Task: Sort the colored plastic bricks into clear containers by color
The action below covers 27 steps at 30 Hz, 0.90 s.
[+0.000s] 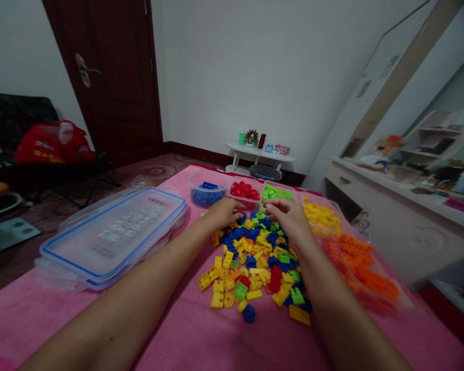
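Observation:
My left hand (225,212) reaches palm down to the far left edge of a loose pile of toy building bricks (255,247). Its fingers are a little apart among blue and red pieces, their tips partly hidden. My right hand (288,212) hovers at the pile's far side, before the box of green bricks (277,192). Thumb and forefinger are drawn together there; whatever lies between them is too small to make out. Yellow, blue, green, red and a few orange pieces are mixed in the pile, with a blue wheel-like ring (249,313) at its near edge.
Behind the pile stand a round tub of blue bricks (208,192) and a box of red bricks (245,190). Yellow bricks (322,217) and orange bricks (365,265) fill containers on the right. Stacked clear lids (116,234) with blue seals lie left on the pink cloth (216,342).

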{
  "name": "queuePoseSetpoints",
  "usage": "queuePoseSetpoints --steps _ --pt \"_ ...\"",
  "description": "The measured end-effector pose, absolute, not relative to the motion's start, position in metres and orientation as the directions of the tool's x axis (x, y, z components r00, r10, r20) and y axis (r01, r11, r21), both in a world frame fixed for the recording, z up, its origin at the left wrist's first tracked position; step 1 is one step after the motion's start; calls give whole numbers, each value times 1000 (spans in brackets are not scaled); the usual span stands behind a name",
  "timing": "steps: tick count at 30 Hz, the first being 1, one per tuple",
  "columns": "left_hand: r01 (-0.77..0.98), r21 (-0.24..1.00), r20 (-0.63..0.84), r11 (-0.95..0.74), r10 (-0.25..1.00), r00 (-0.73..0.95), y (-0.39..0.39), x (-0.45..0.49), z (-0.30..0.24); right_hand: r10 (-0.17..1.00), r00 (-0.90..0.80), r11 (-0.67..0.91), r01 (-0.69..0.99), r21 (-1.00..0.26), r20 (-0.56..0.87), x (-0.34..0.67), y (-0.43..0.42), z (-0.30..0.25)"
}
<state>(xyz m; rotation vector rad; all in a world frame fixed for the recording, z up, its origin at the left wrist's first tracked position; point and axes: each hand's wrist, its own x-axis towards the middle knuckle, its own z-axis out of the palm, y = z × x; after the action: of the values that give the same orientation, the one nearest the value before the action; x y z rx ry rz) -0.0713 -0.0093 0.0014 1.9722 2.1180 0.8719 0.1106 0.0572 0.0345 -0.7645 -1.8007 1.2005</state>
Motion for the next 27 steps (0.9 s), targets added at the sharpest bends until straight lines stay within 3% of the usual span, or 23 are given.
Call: queuePoseSetpoints --steps 3,7,10,13,17,22,24,27 --pt "889 456 231 46 958 -168 -7 -65 -6 817 -477 376 17 -926 323 112 57 35" --pt "904 422 326 75 918 -228 -7 -62 -4 815 -467 387 0 -922 342 113 57 38" --pt "931 330 345 155 898 -272 -5 -59 0 817 -466 378 -10 -926 339 113 57 40" --pt "957 238 263 163 938 -225 3 -54 1 810 -475 379 -20 -925 342 114 55 41" --pt "956 235 149 177 965 -215 19 -46 0 806 -480 374 -41 -927 346 116 54 44" --pt "949 237 170 207 953 -250 27 -38 8 806 -466 384 -60 -921 366 123 56 50" --pt "965 175 125 195 968 -219 27 -36 21 815 -447 378 -72 -923 369 126 57 53" --pt "991 -12 13 135 991 -135 32 -38 50 830 -427 357 -84 -930 358 130 59 57"
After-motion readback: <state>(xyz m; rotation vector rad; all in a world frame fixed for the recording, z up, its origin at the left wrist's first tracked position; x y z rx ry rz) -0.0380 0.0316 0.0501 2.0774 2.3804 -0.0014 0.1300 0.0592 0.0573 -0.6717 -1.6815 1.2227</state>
